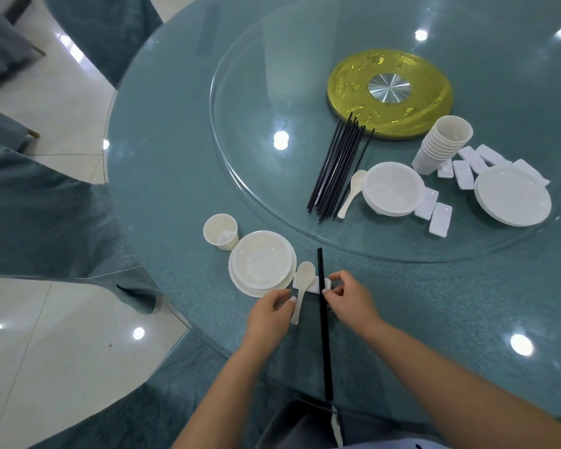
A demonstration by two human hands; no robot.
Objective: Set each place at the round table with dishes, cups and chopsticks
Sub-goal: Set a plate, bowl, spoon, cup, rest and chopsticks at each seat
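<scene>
Chopsticks [324, 322], one black pair, lie at the near place setting with their long axis running straight away from the person, far tips resting across the white rest [311, 284] and near ends reaching the table edge. Head view only.

The right hand [348, 298] is at the rest's right side, thumb and forefinger curled and closing on the pair just where it crosses the rest; I judge a pinch grip, though actual contact is hard to confirm. The left hand [272, 307] sits just left of the pair, fingers loosely curled, fingertips against the handle of the spoon [302, 286]; whether it grips or merely touches cannot be told. The spoon's bowl lies on the rest's left part, beside the chopsticks.

Bowl on plate [262, 264] stands just left of the rest, the cup [221, 231] beyond it at the upper left. This setting appears all but complete; the adjustment turns on squaring the pair on the rest, and the right hand is the nearer.

Supplies on the glass turntable [240, 124], well apart ahead and to the right: loose chopsticks [337, 166], stacked cups [442, 145], stacked bowls [392, 189], plates [512, 196], spare rests [439, 219].

Obscured: the rest's right end behind the right fingers; the near chopstick ends merge with dark clothing.
</scene>
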